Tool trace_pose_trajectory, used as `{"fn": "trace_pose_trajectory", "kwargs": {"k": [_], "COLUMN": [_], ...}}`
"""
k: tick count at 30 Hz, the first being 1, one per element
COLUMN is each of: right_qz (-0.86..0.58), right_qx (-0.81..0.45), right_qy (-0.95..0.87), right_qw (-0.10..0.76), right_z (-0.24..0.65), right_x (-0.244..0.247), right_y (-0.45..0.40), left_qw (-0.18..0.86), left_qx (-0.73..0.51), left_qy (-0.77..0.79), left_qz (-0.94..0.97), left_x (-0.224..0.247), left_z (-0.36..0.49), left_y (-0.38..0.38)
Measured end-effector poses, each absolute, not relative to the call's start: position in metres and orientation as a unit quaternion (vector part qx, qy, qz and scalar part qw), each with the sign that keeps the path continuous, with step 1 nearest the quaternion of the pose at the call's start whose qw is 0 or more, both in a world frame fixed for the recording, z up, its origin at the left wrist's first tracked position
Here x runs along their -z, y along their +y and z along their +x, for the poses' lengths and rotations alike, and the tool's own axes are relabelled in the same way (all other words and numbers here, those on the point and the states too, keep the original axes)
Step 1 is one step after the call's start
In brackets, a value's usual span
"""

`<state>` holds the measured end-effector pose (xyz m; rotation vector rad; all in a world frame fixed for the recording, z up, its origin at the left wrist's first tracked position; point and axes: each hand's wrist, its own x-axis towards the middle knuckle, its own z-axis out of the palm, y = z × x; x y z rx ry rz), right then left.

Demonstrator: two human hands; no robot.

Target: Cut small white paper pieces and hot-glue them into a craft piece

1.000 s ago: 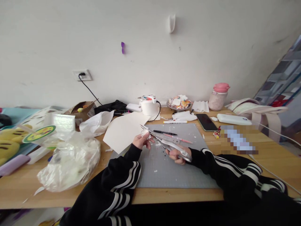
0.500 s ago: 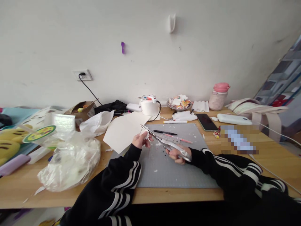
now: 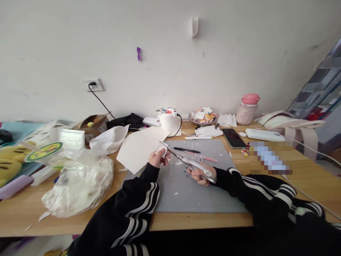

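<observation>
Between the fingers of my left hand (image 3: 159,158) is a small white paper piece (image 3: 161,150) with a scalloped, dark-outlined edge. My right hand (image 3: 200,175) is wrapped round the handles of a pair of grey scissors (image 3: 195,164). The scissor blades point up and left and lie right at the paper's edge; I cannot tell how far apart they are. Both hands are above a grey cutting mat (image 3: 197,199). Beyond the scissors, a black pen (image 3: 186,150), a pinkish pen (image 3: 207,158) and a ruler (image 3: 195,156) lie on the mat.
Left of the mat lie a large white sheet (image 3: 141,147) and a crumpled plastic bag (image 3: 82,188). Along the back stand a white container (image 3: 168,122), a bowl of scraps (image 3: 204,117) and a pink-lidded bottle (image 3: 247,110). A phone (image 3: 233,138) lies to the right.
The paper piece in my left hand has turned slightly, showing more of its scalloped outline. My right hand and the scissors have hardly moved.
</observation>
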<state>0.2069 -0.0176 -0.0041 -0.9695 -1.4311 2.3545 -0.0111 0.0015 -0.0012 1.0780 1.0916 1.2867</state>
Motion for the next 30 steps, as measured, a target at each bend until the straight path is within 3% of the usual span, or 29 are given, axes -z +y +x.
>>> {"fn": "trace_pose_trajectory", "kwargs": {"k": [30], "right_qz": [-0.337], "right_qx": [-0.797], "right_qy": [-0.489], "right_qw": [0.113], "right_z": [0.2058], "right_x": [0.0053], "right_y": [-0.0179], "left_qw": [0.52], "left_qx": [-0.561], "left_qy": [0.467], "left_qz": [0.444], "left_x": [-0.0005], "left_z": [-0.0111], "left_y": [0.0008]}}
